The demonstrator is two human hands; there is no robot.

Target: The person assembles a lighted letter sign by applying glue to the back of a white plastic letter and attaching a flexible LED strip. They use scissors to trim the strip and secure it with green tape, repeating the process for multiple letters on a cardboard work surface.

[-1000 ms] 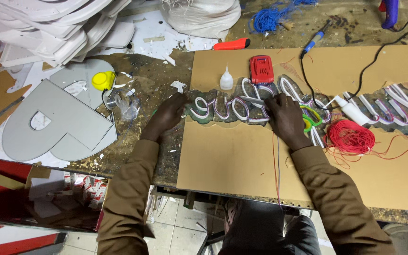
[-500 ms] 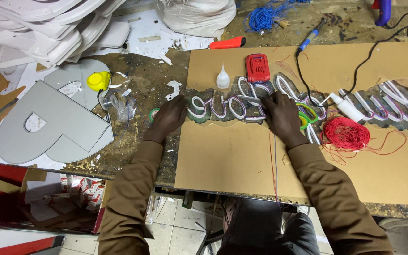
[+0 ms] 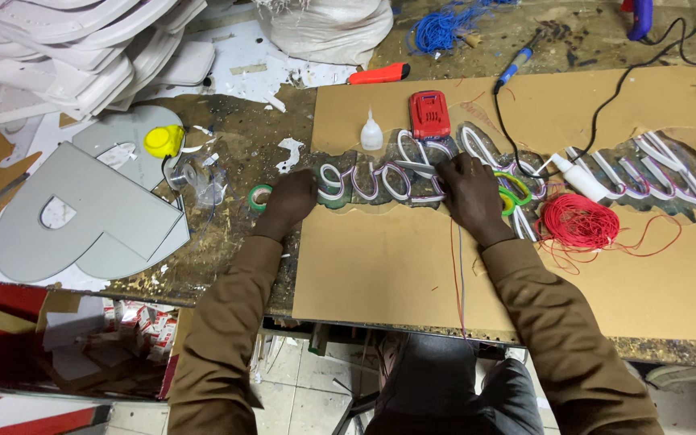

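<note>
Both hands pressing down on white tube lettering point(image 3: 380, 179) lying on brown board point(image 3: 412, 258): left hand point(image 3: 292, 201) flat at its left end, right hand point(image 3: 467, 189) fingers pinching a tube loop. Red wire coil point(image 3: 577, 221) sitting just right.

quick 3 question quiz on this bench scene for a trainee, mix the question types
1. True or false: the left hand rests on the left end of the white tube lettering.
2. What lies just right of the right hand? A) red wire coil B) yellow tape roll C) grey letter cutout
3. Fill in: the small glue bottle stands beside a ____ box on the brown board.

Key: 1 true; 2 A; 3 red
</note>
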